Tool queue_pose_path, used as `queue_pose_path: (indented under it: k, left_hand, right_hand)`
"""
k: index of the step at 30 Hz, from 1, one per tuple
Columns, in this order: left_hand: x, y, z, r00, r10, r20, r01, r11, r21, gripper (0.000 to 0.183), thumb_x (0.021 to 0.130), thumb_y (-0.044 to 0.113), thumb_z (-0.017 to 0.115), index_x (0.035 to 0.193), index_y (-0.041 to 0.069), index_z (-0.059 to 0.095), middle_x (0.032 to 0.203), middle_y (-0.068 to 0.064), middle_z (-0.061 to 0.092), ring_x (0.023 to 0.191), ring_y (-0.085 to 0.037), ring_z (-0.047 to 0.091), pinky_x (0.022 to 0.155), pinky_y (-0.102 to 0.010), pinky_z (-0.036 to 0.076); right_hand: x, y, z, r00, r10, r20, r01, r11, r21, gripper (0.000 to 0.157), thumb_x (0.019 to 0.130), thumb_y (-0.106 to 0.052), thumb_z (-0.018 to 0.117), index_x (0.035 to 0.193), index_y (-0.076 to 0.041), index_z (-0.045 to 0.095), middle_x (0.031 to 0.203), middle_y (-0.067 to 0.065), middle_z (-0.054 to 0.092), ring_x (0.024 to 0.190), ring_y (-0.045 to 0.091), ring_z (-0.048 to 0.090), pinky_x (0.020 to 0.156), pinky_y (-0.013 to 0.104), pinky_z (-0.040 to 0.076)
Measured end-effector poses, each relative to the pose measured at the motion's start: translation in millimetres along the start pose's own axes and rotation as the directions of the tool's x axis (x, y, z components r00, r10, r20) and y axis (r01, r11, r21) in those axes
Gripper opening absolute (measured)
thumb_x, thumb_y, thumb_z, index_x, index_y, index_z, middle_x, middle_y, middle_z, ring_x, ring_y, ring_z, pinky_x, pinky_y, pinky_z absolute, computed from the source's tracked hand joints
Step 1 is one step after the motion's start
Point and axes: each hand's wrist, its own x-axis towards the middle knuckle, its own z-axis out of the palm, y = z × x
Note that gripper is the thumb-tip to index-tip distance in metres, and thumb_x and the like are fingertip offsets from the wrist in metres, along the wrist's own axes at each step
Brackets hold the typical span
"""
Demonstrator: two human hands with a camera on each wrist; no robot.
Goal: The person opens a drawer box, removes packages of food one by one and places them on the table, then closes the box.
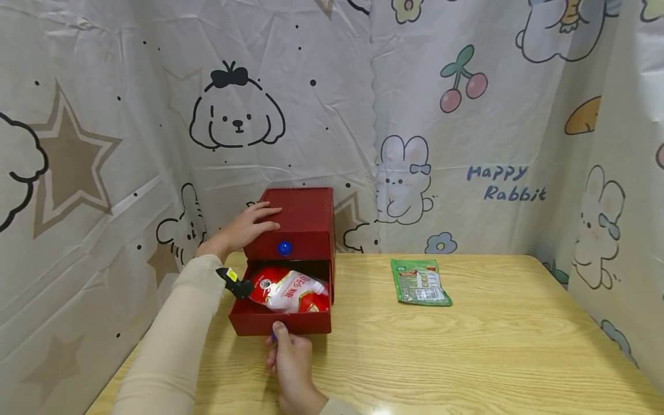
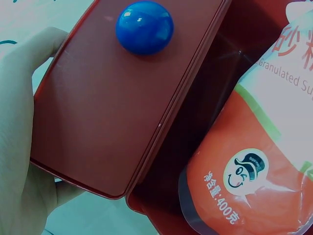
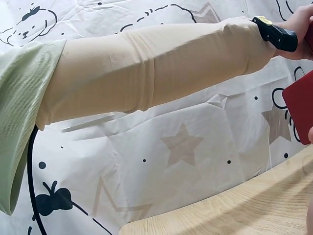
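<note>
A red two-drawer box [image 1: 298, 210] stands on the table, its lower drawer [image 1: 311, 324] pulled out and its upper drawer closed with a blue knob [image 2: 145, 27] on the front. My left hand [image 1: 244, 230] rests on the box's top left edge, fingers lying extended over the top; in the left wrist view the thumb side shows past the box's left side. With thumb and fingers my right hand [image 1: 294, 360] pinches the lower drawer's blue knob, mostly hidden by the hand. Inside that drawer lies a red and white bag of granulated sugar [image 2: 244, 161].
A green food packet [image 1: 421, 282] lies flat on the wooden table [image 1: 467, 357], right of the box. Behind and beside the table hangs a printed cloth [image 1: 332, 115]. The left sleeve [image 3: 146, 73] carries a black wrist camera [image 3: 276, 35].
</note>
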Motion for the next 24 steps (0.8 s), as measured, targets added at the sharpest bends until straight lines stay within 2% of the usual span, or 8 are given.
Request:
queue_pose_path:
  k: [7, 15, 24]
  left_hand:
    - [-0.1, 1.1, 0.0, 1.0, -0.008, 0.0, 0.008, 1.0, -0.006, 0.062, 0.104, 0.04, 0.056, 0.158, 0.014, 0.045, 0.17, -0.015, 0.018, 0.153, -0.044, 0.014, 0.114, -0.073, 0.018]
    - [1.1, -1.2, 1.1, 1.0, -0.002, -0.007, 0.002, 1.0, -0.005, 0.061, 0.104, 0.039, 0.056, 0.158, 0.013, 0.045, 0.17, -0.015, 0.018, 0.153, -0.044, 0.013, 0.115, -0.072, 0.017]
    - [1.9, -1.7, 1.2, 1.0, 0.002, -0.01, -0.002, 1.0, 0.0, 0.061, 0.104, 0.038, 0.056, 0.158, 0.013, 0.046, 0.169, -0.016, 0.018, 0.153, -0.044, 0.014, 0.115, -0.072, 0.017]
  right_hand:
    - [-3.5, -0.6, -0.3, 1.0, -0.014, -0.016, 0.014, 1.0, -0.002, 0.039, 0.097, -0.031, 0.068, 0.069, -0.003, 0.068, 0.047, -0.002, 0.048, 0.044, 0.008, 0.042, 0.044, 0.02, 0.033]
    - [-7.4, 2.9, 2.2, 0.999, -0.042, -0.031, 0.042, 0.999, 0.001, 0.043, 0.096, -0.029, 0.069, 0.072, 0.007, 0.069, 0.046, -0.003, 0.046, 0.041, 0.007, 0.038, 0.043, 0.02, 0.03]
    - [-10.2, 5.2, 2.6, 0.997, -0.065, -0.033, 0.065, 0.998, 0.001, 0.045, 0.095, -0.029, 0.068, 0.074, 0.012, 0.068, 0.045, -0.003, 0.045, 0.04, 0.006, 0.038, 0.042, 0.02, 0.029]
